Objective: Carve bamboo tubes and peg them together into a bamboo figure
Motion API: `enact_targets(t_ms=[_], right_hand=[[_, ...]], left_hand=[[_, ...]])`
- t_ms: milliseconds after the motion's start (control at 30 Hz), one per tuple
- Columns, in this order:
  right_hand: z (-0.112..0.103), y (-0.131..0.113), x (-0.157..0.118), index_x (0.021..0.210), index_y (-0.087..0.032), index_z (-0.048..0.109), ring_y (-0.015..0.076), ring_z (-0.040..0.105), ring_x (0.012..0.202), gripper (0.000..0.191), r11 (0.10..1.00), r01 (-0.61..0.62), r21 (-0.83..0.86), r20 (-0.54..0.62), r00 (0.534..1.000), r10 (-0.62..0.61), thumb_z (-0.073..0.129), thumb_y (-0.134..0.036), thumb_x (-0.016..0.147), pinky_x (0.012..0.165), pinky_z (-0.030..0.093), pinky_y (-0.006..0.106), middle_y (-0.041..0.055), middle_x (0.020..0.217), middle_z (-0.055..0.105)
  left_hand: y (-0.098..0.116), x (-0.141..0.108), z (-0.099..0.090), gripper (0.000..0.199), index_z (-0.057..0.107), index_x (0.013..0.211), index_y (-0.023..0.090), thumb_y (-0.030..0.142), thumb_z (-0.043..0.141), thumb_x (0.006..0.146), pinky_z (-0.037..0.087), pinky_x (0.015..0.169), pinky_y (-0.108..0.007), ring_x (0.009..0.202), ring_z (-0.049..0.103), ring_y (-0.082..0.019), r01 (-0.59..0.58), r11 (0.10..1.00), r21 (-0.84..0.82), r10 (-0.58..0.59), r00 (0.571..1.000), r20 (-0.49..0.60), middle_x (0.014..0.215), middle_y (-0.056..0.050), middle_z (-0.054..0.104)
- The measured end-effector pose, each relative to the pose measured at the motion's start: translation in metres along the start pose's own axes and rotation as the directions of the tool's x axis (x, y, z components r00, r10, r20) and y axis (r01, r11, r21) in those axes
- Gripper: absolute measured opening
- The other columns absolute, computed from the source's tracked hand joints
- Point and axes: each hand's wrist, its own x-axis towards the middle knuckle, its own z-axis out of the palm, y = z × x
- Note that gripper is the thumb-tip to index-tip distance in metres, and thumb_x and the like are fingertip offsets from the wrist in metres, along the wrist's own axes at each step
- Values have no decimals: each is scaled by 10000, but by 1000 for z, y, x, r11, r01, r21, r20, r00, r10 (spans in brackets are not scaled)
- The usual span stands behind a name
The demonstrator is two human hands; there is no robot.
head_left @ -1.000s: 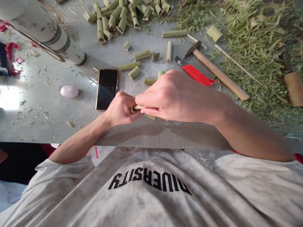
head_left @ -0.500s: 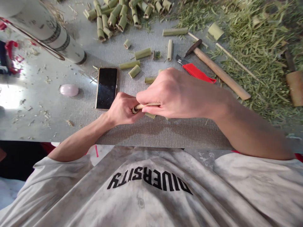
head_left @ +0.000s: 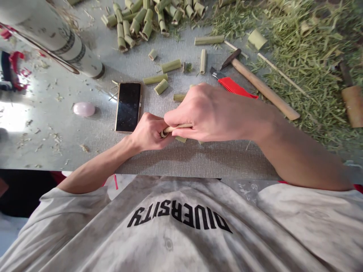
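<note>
My left hand (head_left: 149, 132) is closed around a short bamboo tube (head_left: 163, 134), whose open end faces my right hand. In my right hand (head_left: 204, 113) is a thin wooden stick (head_left: 181, 125), pinched between thumb and fingers. The stick's tip is at the mouth of the tube; how far it goes in I cannot tell. Most of the tube is hidden in my left fist. Cut bamboo pieces (head_left: 161, 87) lie just beyond my hands, and others are partly covered under my right hand.
A phone (head_left: 128, 107) lies left of my hands, with a pink oval object (head_left: 84, 109) farther left. Beyond my right hand are a red-handled cutter (head_left: 236, 87) and a hammer (head_left: 263, 87). Bamboo pieces (head_left: 138, 20) are heaped at the back, green shavings (head_left: 300, 56) at the right.
Both hands keep their grips, with the stick still at the tube's mouth. The tube and left hand sit very slightly farther right; the view has shifted a little.
</note>
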Motion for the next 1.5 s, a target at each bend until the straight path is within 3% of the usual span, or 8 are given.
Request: enact_targets(t_ms=[133,267,400,567,800,1067,1200,1500], right_hand=[[-1,1,-1,778,-237,263,88,260,632,554,999,30,-15,4,1000,-30,676,-105,1123,673,218,311,-90,671,278],[0,-4,-2,806,-210,459,117,287,654,390,981,-25,-193,-2,1000,25,546,-148,1181,672,219,324,-70,711,271],[2,-10,-2,933,-185,656,153,316,670,335,919,-128,-374,15,989,145,448,-171,1195,671,220,364,-26,716,424],[6,-11,0,1082,-138,758,144,437,704,333,903,-163,-397,0,984,178,441,-150,1183,691,261,348,23,803,636],[3,-14,1,1028,-178,733,164,403,684,335,918,-149,-369,24,985,170,436,-164,1182,667,240,362,14,777,594],[2,-8,3,978,-210,748,168,441,665,228,964,-107,-245,48,991,122,592,-217,1145,673,265,350,-10,701,553],[3,-4,3,909,-185,705,138,420,643,232,977,-62,-206,55,996,75,635,-168,1129,664,286,327,-31,682,520],[6,5,3,760,-198,563,120,524,725,357,999,6,-53,4,1000,-6,723,-71,1053,743,389,296,-52,696,552]], left_hand=[[1,5,0,399,323,627,239,230,627,885,186,396,-285,373,257,-66,-61,998,-6,60,995,-78,465,86,280],[1,12,-2,424,293,627,246,260,630,884,175,398,-299,384,234,-70,-35,999,22,36,996,-84,471,83,268],[-2,13,-2,461,293,635,244,329,638,929,183,423,-303,401,290,-80,67,997,31,-65,995,-71,477,60,328],[-1,11,-2,415,344,677,250,320,618,980,183,442,-327,415,306,-102,82,993,87,-78,996,-45,505,52,370],[7,11,-3,336,335,695,256,225,651,804,206,432,-297,388,324,-87,82,997,-1,-82,991,-102,483,75,400],[3,8,4,312,314,706,258,204,582,857,170,400,-291,356,255,-76,-43,999,-4,41,985,-165,473,90,322],[1,4,9,277,392,703,249,204,599,882,189,402,-275,360,265,-75,-70,997,-11,67,980,-186,485,96,332],[0,-2,18,244,470,673,239,226,599,880,248,407,-253,353,306,-82,-52,998,-36,45,984,-174,457,90,362]])
